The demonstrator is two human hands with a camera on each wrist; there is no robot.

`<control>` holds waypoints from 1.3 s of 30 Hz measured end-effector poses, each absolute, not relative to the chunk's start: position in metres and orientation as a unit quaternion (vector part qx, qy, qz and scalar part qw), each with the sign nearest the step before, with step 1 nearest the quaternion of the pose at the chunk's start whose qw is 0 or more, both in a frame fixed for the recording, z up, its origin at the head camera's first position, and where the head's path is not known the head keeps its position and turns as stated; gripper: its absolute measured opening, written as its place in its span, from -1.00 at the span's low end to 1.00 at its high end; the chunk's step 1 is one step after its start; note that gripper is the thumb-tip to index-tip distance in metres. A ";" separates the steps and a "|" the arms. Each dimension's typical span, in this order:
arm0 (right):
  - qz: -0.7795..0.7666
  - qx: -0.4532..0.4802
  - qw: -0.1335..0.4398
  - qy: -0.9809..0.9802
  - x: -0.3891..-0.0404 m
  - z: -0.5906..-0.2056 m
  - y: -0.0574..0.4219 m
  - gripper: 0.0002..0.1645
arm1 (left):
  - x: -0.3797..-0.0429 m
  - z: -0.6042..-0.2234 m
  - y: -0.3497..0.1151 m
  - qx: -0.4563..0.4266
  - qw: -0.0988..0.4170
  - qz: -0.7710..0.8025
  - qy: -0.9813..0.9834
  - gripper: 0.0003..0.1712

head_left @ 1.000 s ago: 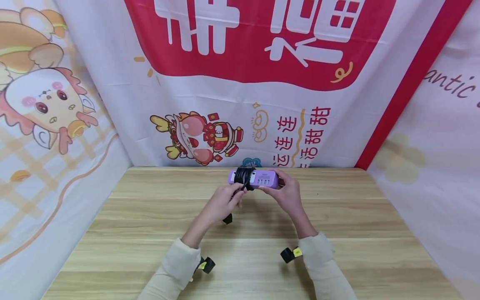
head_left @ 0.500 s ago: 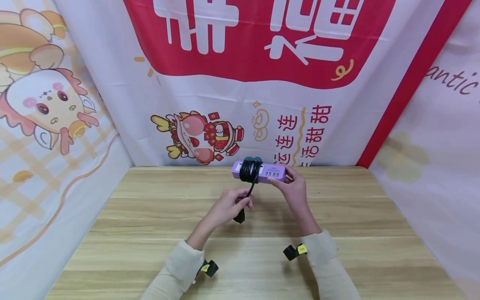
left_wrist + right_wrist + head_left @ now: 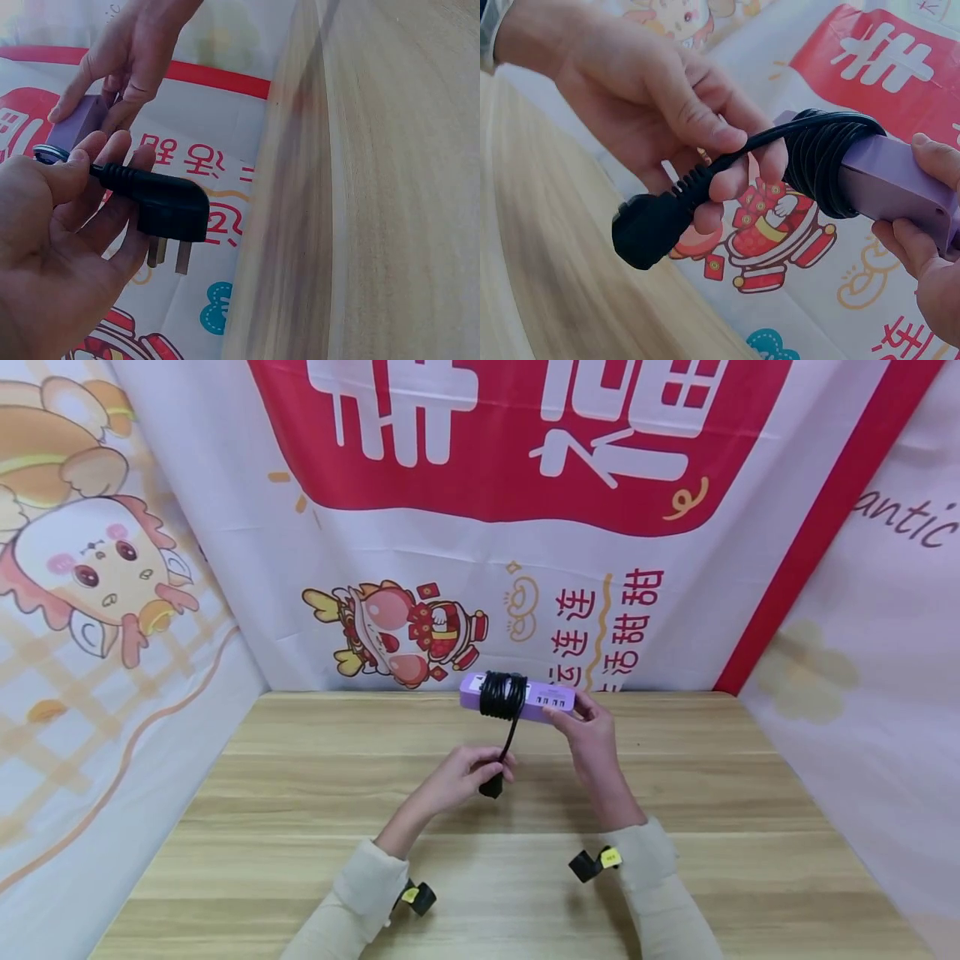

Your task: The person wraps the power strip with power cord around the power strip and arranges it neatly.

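A purple power strip [image 3: 471, 695] is held up above the far part of the table, its black cord [image 3: 498, 697] wound several times round one end. My right hand [image 3: 594, 739] grips the other end, beside the row of small ports. From the coil a short length of cord runs down to my left hand [image 3: 459, 779], which pinches it between thumb and fingers just above the plug. The black plug [image 3: 174, 206] hangs past the fingers, its metal prongs pointing down in the left wrist view. In the right wrist view the wound cord [image 3: 821, 161] sits tight round the strip.
The wooden table [image 3: 300, 860] ends at a printed cloth backdrop [image 3: 420, 552] just behind the power strip. Patterned cloth walls [image 3: 90, 610] stand at the left and right. Small black cameras [image 3: 424, 898] are strapped at both wrists.
The power strip has risen a little and shifted slightly right. My left hand has slid from beside the coil down the cord towards the plug, drawing the free length out.
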State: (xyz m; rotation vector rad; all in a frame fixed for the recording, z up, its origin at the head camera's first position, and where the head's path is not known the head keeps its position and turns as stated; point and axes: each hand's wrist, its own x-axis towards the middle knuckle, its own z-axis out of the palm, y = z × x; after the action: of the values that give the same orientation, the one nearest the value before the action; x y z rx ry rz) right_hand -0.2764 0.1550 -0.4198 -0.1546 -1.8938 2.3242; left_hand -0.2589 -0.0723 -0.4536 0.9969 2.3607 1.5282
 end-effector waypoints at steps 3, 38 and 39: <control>0.767 -0.058 0.059 -0.636 -0.275 -0.417 0.154 -0.27 | -0.261 -0.455 -0.073 0.327 0.076 0.512 0.791 -0.74; 0.740 0.101 -0.066 -0.662 -0.259 -0.413 0.141 -0.28 | -0.271 -0.462 -0.106 0.265 0.073 0.525 0.805 -0.41; 0.736 0.114 -0.067 -0.664 -0.260 -0.414 0.141 -0.28 | -0.269 -0.456 -0.108 0.278 0.060 0.516 0.808 -0.39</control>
State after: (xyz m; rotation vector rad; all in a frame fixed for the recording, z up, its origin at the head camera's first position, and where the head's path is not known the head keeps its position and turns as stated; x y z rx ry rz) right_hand -0.2595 0.1412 -0.4139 0.3731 -2.1813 2.4157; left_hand -0.2691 -0.1081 -0.4562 0.8403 2.4453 1.5621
